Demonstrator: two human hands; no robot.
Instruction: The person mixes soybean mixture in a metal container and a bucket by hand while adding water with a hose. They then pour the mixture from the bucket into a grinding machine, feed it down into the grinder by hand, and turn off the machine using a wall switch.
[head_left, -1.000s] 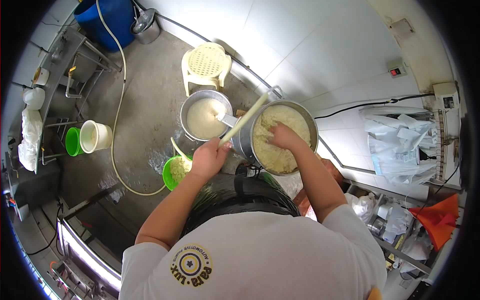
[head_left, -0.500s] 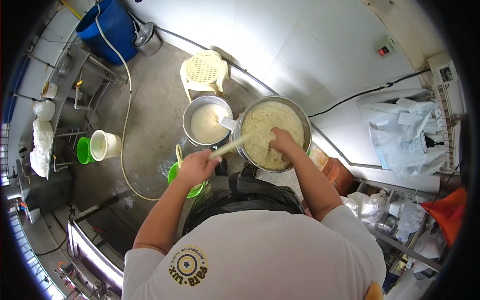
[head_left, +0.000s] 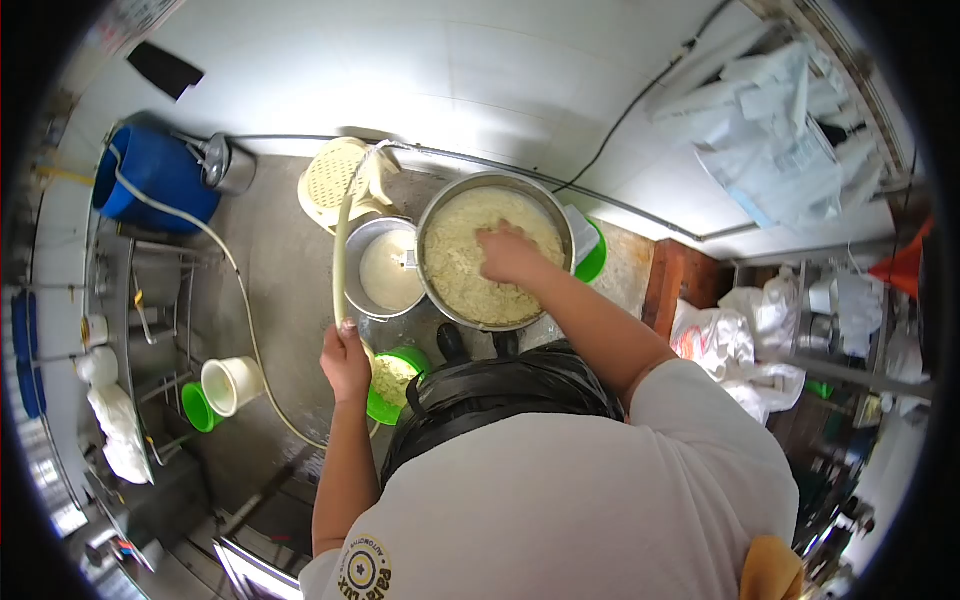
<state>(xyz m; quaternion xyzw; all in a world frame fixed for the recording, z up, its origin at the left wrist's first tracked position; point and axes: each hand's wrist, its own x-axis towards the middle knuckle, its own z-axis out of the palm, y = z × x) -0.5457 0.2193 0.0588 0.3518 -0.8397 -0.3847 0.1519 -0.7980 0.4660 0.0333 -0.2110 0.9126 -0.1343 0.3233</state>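
Note:
My left hand [head_left: 345, 362] is closed around a pale yellow hose [head_left: 342, 255], which points away from me over the smaller pot. A whitish streak shows at the hose's far end; whether it is water I cannot tell. My right hand [head_left: 510, 254] lies on pale, lumpy wet stuff [head_left: 465, 275] in a large round metal pot [head_left: 428, 213], fingers somewhat spread. Left of it, a smaller metal pot [head_left: 352, 265] contains cloudy, cream-coloured liquid [head_left: 390, 272]. Below my left forearm's right side, a green bucket [head_left: 420, 358] holds more pale lumps [head_left: 393, 380].
A cream plastic stool [head_left: 335, 180] stands by the wall, with a blue barrel [head_left: 165, 185] farther left. White [head_left: 233, 387] and green [head_left: 200, 408] buckets lie tipped at left. Another green container [head_left: 593, 255] sits behind the large pot; white bags [head_left: 720, 345] are at right.
My left hand has swung the hose away from the large pot, from slanting over it to pointing toward the stool. My right hand has shifted within the pot, and the camera view has turned.

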